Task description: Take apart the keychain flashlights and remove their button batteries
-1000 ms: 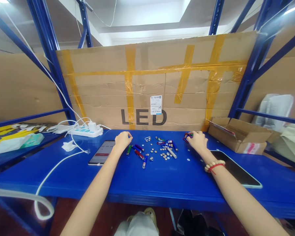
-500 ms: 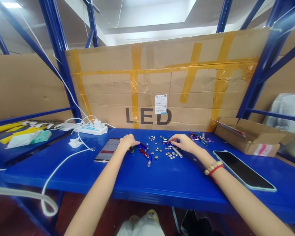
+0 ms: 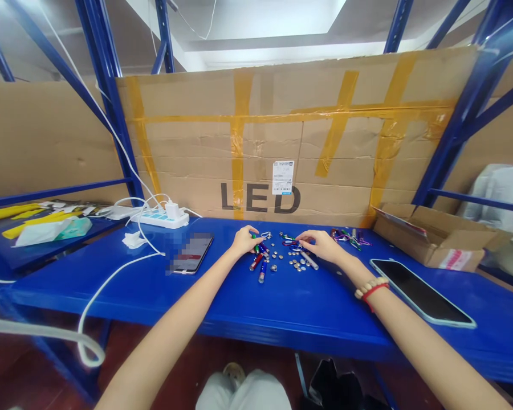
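From my end of the head feed, I see the left hand (image 3: 244,242) has shifted right, away from the phone (image 3: 199,250), and its fingers now close on a green tube (image 3: 256,249), above the red tube (image 3: 256,261) and blue tube (image 3: 262,271) on the worktop (image 3: 308,307). The phone shows more fully, its left part lost in blocky blur. My right hand (image 3: 320,246) stays bent over the colored clips (image 3: 289,242), beside the silver tube (image 3: 310,260); its fingertips blend into them, so I can't tell whether they grip one.
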Available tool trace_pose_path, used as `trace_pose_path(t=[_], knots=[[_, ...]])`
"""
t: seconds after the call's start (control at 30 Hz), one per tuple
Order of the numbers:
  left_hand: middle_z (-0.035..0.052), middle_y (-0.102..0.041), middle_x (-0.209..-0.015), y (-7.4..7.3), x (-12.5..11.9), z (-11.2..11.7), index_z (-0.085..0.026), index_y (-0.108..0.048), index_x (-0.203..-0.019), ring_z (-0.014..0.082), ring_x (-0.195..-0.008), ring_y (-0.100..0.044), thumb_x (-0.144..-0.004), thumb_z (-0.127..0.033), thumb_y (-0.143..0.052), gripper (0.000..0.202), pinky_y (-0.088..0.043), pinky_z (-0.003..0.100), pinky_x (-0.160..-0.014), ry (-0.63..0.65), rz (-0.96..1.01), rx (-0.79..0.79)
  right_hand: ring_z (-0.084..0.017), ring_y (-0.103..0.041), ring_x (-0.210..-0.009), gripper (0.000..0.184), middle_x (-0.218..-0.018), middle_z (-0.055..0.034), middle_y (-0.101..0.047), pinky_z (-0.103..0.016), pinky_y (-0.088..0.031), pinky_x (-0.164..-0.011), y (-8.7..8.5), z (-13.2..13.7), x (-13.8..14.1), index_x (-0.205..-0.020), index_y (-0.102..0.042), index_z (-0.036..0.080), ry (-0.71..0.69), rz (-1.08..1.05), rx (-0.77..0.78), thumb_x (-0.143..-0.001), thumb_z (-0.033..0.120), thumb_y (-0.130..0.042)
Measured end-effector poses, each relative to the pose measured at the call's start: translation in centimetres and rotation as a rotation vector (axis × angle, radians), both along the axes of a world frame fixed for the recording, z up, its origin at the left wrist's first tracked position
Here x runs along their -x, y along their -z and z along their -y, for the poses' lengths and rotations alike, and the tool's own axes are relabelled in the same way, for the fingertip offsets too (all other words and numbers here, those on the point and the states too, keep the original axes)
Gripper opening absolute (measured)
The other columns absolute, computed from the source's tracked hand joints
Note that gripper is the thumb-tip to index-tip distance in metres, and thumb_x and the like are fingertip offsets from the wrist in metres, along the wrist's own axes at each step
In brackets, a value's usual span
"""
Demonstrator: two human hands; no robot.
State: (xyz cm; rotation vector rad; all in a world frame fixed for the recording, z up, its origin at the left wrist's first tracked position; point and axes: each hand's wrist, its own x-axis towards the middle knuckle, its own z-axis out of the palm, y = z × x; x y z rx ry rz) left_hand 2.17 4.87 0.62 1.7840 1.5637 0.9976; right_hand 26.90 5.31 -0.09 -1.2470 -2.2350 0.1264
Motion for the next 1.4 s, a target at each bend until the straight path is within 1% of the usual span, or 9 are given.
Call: trace_pose_path(t=[0.17,0.3,0.4,0.6,0.77,0.93,1.1,1.27,1.4], knots=[[-0.0013,-0.055,-0.076,-0.1,0.0,-0.3,-0.015,-0.058,-0.097,0.0089,-0.059,-0.056,-0.061,-0.014,-0.074,0.039,-0.05,0.022,-0.057,-0.051,0.11,-0.051,-0.015,-0.06,-0.074,0.021,-0.086,-0.0055,-0.066,-0.028,-0.047,-0.072,-0.2,0.1,0.7,-0.091,-0.066,0.017,-0.026,0.014,-0.065,-0.082,0.023,-0.049],[0.0031,-0.057,-0.09,-0.3,0.6,0.0,-0.018,-0.058,-0.09,0.0167,-0.085,-0.059,-0.066,-0.015,-0.071,0.028,-0.048,0.028,-0.074,-0.083,-0.213,-0.216,-0.016,-0.06,-0.076,0.021,-0.087,-0.0051,-0.066,-0.028,-0.047,-0.072,-0.1,0.3,1.5,-0.091,-0.067,0.018,-0.07,0.006,-0.038,-0.083,0.023,-0.048],[0.0067,-0.058,-0.1,-0.1,0.8,0.3,-0.019,-0.056,-0.092,0.0209,-0.095,-0.058,-0.077,-0.015,-0.059,0.016,-0.046,0.032,-0.08,-0.046,-0.478,-0.186,-0.015,-0.06,-0.075,0.021,-0.085,-0.0047,-0.065,-0.028,-0.047,-0.071,0.2,0.3,1.7,-0.091,-0.068,0.019,-0.092,0.011,0.008,-0.082,0.023,-0.049],[0.0076,-0.056,-0.112,0.5,0.0,0.7,-0.023,-0.049,-0.106,0.0217,-0.106,-0.054,-0.088,-0.024,-0.039,0.02,-0.042,0.036,-0.087,0.039,-0.597,-0.135,-0.015,-0.061,-0.074,0.02,-0.086,-0.005,-0.065,-0.028,-0.048,-0.071,0.4,0.3,1.7,-0.091,-0.068,0.019,-0.114,-0.003,0.004,-0.082,0.024,-0.051],[0.0042,-0.057,-0.108,0.4,0.1,0.3,-0.025,-0.052,-0.105,0.0196,-0.1,-0.057,-0.085,-0.027,-0.046,0.021,-0.044,0.033,-0.08,-0.026,-0.439,-0.182,-0.015,-0.061,-0.077,0.022,-0.092,-0.0061,-0.064,-0.027,-0.048,-0.071,0.1,0.7,1.4,-0.093,-0.068,0.019,-0.103,-0.024,-0.005,-0.08,0.031,-0.055],[0.0011,-0.065,-0.077,0.3,0.0,-0.5,-0.021,-0.057,-0.097,0.015,-0.078,-0.06,-0.085,-0.03,-0.046,0.019,-0.044,0.026,-0.071,-0.004,-0.125,-0.213,-0.016,-0.061,-0.076,0.025,-0.087,-0.0045,-0.066,-0.026,-0.047,-0.07,-0.2,1.4,2.2,-0.092,-0.069,0.02,-0.145,-0.025,0.007,-0.077,0.038,-0.059],[-0.0001,-0.062,-0.068,-0.3,-0.8,0.0,-0.018,-0.057,-0.1,0.0065,-0.043,-0.04,-0.087,-0.034,-0.04,0.027,-0.032,0.02,-0.046,0.109,0.234,-0.114,-0.016,-0.062,-0.075,0.016,-0.085,-0.0037,-0.067,-0.025,-0.045,-0.068,-0.1,1.5,3.3,-0.086,-0.072,0.023,-0.16,0.121,0.012,-0.078,0.03,-0.06],[-0.0014,-0.054,-0.066,-1.0,-1.1,0.4,-0.018,-0.058,-0.1,0.0035,-0.041,-0.03,-0.085,-0.034,-0.042,0.027,-0.019,0.018,-0.041,0.214,0.513,0.059,-0.016,-0.063,-0.076,0.014,-0.085,-0.0021,-0.069,-0.025,-0.045,-0.068,-0.1,1.2,2.9,-0.082,-0.072,0.026,-0.088,0.118,0.002,-0.079,0.03,-0.06],[-0.0013,-0.046,-0.061,-1.3,-1.2,0.5,-0.014,-0.06,-0.086,0.0056,-0.046,-0.032,-0.085,-0.032,-0.038,0.029,-0.021,0.019,-0.043,0.283,0.636,0.106,-0.017,-0.063,-0.074,0.013,-0.084,-0.0016,-0.07,-0.025,-0.043,-0.063,-0.5,1.4,2.4,-0.081,-0.073,0.027,0.038,0.157,0.026,-0.077,0.033,-0.062]])
